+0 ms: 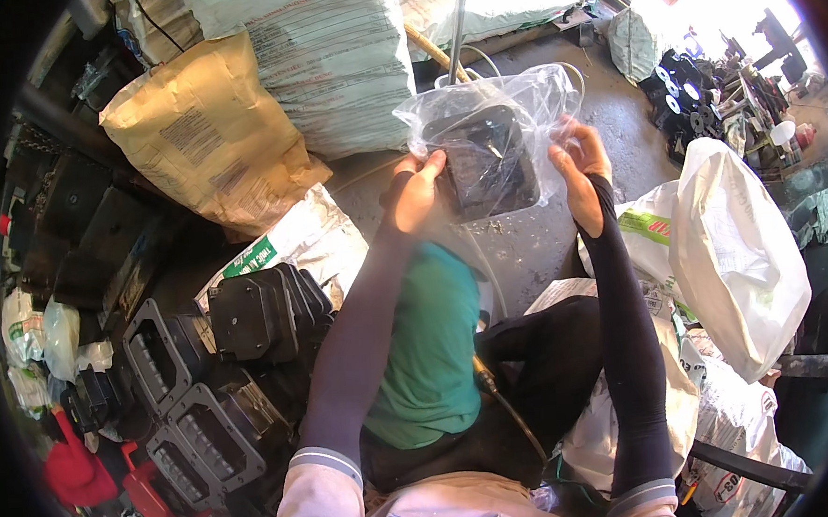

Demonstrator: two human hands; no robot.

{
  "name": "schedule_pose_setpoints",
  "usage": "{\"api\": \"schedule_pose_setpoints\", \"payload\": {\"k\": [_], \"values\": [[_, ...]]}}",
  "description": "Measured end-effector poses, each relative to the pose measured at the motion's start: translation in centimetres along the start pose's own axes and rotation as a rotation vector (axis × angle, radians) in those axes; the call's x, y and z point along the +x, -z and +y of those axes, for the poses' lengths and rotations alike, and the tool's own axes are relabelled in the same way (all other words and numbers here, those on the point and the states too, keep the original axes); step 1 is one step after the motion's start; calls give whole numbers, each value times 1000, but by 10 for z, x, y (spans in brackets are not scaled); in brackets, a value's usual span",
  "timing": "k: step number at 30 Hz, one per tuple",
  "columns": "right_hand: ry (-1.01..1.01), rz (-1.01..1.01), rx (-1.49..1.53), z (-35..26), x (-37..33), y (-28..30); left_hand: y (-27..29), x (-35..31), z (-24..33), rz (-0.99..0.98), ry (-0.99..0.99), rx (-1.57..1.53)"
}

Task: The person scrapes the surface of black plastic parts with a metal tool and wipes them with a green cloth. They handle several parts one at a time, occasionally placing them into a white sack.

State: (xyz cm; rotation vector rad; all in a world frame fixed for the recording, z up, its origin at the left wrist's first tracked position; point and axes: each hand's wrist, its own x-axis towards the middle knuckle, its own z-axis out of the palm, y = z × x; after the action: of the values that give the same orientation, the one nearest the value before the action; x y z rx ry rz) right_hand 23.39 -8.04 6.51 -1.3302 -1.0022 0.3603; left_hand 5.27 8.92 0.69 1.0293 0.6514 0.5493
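Note:
In front of me, a clear plastic bag (535,95) surrounds a black, roughly square part with rounded corners (489,166). My left hand (416,191) grips the bag and the part at their left edge, thumb on top. At the other side, my right hand (582,167) has its fingers closed on the loose plastic, a little apart from the black part. Glare on the film hides some of the part's surface. Below the bag, a green cloth (428,351) lies over my leg.
Black housings (248,314) and grey-black frames (203,438) are piled at my left, near a red plastic piece (160,506). A brown paper sack (202,139) and a large white sack (320,67) stand ahead. White sacks (732,251) crowd my right, below black parts (682,95).

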Motion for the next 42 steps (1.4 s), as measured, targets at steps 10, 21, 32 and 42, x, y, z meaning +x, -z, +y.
{"api": "schedule_pose_setpoints", "payload": {"k": [10,21,32,42], "values": [[-547,-246,-308,88,-17,0,22,-4,-21,149,-41,283],[-867,170,215,185,-57,-3,141,86,154,787,-252,1049],[-964,-475,-337,224,-184,-139,321,70,360,614,-443,803],[-966,-667,-391,244,-190,-188,336,75,440,750,-723,796]]}}
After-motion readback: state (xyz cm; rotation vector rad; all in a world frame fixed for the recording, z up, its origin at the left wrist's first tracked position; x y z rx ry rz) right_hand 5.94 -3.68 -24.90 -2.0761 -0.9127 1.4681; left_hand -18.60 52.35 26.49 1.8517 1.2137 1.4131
